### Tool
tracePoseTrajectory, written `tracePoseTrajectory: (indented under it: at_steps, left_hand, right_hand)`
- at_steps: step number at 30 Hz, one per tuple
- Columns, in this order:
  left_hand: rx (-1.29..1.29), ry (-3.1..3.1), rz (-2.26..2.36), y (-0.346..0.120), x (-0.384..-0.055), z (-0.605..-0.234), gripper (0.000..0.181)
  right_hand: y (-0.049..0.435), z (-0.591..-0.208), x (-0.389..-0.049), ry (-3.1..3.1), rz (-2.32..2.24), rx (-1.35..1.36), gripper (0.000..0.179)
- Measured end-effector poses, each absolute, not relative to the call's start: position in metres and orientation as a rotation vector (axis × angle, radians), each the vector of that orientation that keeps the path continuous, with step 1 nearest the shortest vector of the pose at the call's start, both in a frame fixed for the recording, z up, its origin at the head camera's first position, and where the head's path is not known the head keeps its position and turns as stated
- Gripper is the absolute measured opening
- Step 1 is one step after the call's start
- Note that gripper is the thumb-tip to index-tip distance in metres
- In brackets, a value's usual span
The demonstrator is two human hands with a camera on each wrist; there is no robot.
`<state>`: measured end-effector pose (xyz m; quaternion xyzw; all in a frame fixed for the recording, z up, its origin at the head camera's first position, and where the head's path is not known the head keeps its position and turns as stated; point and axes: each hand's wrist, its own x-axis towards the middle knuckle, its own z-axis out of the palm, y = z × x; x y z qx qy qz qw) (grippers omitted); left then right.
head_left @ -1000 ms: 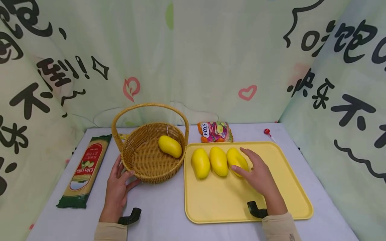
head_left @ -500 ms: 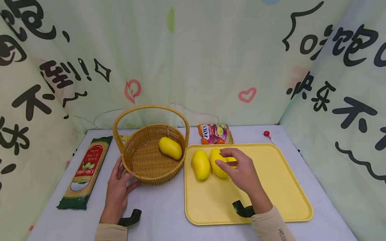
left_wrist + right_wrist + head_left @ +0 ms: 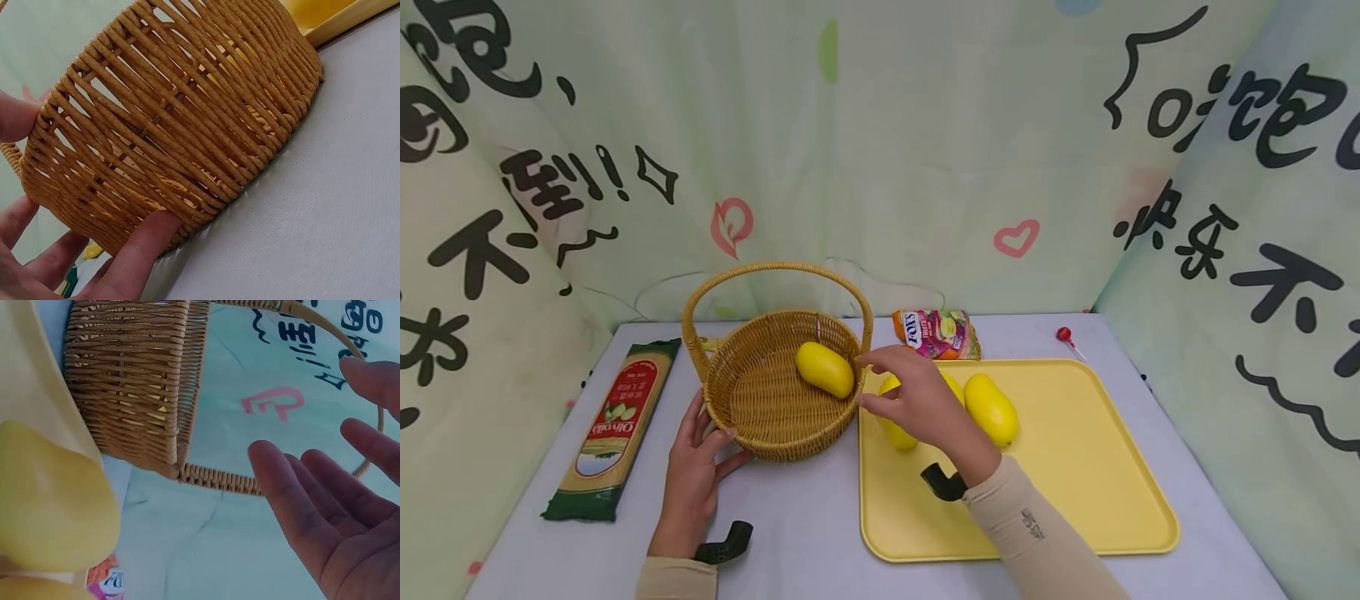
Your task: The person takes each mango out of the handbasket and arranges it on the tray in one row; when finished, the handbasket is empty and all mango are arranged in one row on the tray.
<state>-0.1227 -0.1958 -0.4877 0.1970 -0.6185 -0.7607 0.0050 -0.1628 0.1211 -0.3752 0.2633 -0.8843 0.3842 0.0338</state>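
My left hand (image 3: 691, 475) holds the wicker basket (image 3: 760, 433) at its front left, thumb and fingers against the rim and the woven wall (image 3: 169, 119). One yellow mango (image 3: 824, 369) lies inside the basket, toward its right side. My right hand (image 3: 917, 400) is empty, fingers spread and slightly bent, by the basket's right rim and over the left part of the yellow tray (image 3: 1075, 500). Three mangoes are on the tray; the right one (image 3: 991, 410) shows fully, while my right hand partly covers the other two. In the right wrist view a mango (image 3: 56, 500) sits below the hand.
A green-and-tan Olivoila packet (image 3: 613, 429) lies left of the basket. Behind the tray sit a candy bag (image 3: 936, 333) and a red lollipop (image 3: 1064, 335). The basket's tall handle (image 3: 775, 267) arches over it. A printed curtain (image 3: 910, 167) encloses the white table.
My right hand has moved left, from the right mango across the tray to the basket's rim, uncovering that mango. The left hand and basket stay put.
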Motion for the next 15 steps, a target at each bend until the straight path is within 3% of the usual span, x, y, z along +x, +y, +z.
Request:
tracePoseTrajectory:
  at_steps: [7,15]
  left_hand:
    - [0.607,-1.932,-2.391,-0.197,-0.123,-0.489,0.082]
    - [0.606,-1.935,-2.4,-0.198,-0.124,-0.49,0.082]
  right_hand:
    - [0.089,-0.37,-0.184,-2.883,0.887,0.946,0.058]
    - [0.067,-0.373,-0.208,-3.085,0.776,0.896,0.068]
